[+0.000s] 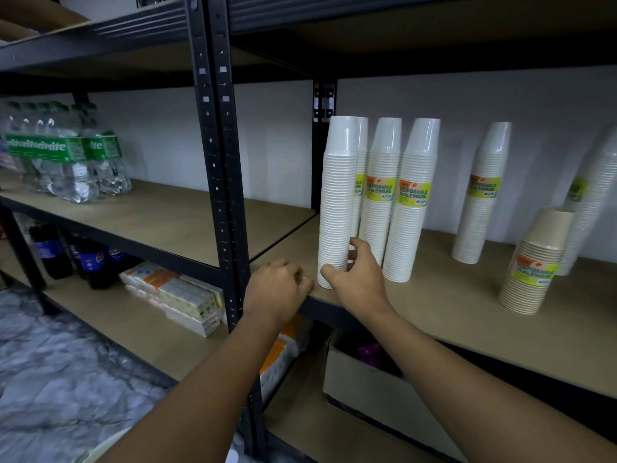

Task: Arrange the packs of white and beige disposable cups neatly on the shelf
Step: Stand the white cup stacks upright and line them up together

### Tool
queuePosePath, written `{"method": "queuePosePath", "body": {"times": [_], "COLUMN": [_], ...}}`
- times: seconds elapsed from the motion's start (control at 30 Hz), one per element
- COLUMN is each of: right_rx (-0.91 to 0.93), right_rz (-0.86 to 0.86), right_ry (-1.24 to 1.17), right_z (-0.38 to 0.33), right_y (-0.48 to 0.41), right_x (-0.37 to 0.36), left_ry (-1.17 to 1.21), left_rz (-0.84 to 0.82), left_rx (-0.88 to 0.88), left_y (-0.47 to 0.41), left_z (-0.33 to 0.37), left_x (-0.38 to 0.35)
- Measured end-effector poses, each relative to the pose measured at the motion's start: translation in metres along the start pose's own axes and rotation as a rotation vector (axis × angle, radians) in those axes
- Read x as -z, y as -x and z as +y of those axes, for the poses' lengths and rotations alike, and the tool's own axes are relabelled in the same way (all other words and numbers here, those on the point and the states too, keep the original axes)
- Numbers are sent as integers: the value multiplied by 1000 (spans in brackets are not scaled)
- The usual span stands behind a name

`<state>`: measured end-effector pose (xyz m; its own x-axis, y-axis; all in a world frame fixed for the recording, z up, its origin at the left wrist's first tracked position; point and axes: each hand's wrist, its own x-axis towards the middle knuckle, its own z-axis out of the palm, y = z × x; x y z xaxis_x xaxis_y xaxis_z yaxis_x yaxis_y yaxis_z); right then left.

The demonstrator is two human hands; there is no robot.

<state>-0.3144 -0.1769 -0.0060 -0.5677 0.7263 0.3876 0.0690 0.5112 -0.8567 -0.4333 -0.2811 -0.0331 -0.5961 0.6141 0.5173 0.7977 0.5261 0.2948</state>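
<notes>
Reaching forward from the lower frame, both bare forearms extend to the front edge of the shelf (467, 315). The right grip (357, 274) is wrist-straight, palm turned left. Its thumb lies across the near side of the front white pack (338, 202) at the base, and its fingers (359, 246) curl round the far right side, so it is grasping that pack low down. The pack stands upright on the shelf board, near the front lip. The left grip (278, 285) sits just left of the right one, knuckles up, clenched with fingers tucked under, resting on the shelf lip and holding nothing visible. Just behind the right grip stand three more white packs (380, 182), upright and close together; yellow-green labels on two read "DISPOSABLE TABLEWARE". Further right of the grip, well apart, is a lone white pack (480, 195) with the same label. Beyond it stands a shorter beige pack (537, 262), its label partly legible, and another white pack (591, 202) at the frame edge. Far left of both grips, on the neighbouring shelf, are shrink-wrapped clear bottles (66, 162) with green bands, lettering ending "rite". Below the grips there is a cardboard box (360, 385).
</notes>
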Motion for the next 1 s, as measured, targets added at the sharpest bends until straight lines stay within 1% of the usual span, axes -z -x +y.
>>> {"method": "queuePosePath", "body": {"times": [0.17, 0.33, 0.5, 0.67, 0.73, 0.87, 1.0], "right_rx": [4, -8, 12, -13, -8, 9, 15], "right_rz": [19, -44, -18, -63, -58, -17, -45], "right_ry": [64, -18, 64, -33, -11, 105, 58], "right_z": [-1, 0, 1, -1, 2, 5, 4], "right_y": [1, 2, 2, 3, 3, 1, 0], "right_x": [1, 3, 4, 7, 6, 3, 2], "left_ry": [5, 10, 4, 5, 8, 11, 14], "left_rz": [1, -1, -5, -34, -32, -38, -47], "left_rx": [-5, 11, 14, 25, 32, 24, 39], "left_y": [0, -1, -1, -1, -1, 0, -1], "left_z": [-1, -1, -1, 0, 0, 0, 0], "left_x": [-3, -4, -4, -2, -2, -2, -3]}}
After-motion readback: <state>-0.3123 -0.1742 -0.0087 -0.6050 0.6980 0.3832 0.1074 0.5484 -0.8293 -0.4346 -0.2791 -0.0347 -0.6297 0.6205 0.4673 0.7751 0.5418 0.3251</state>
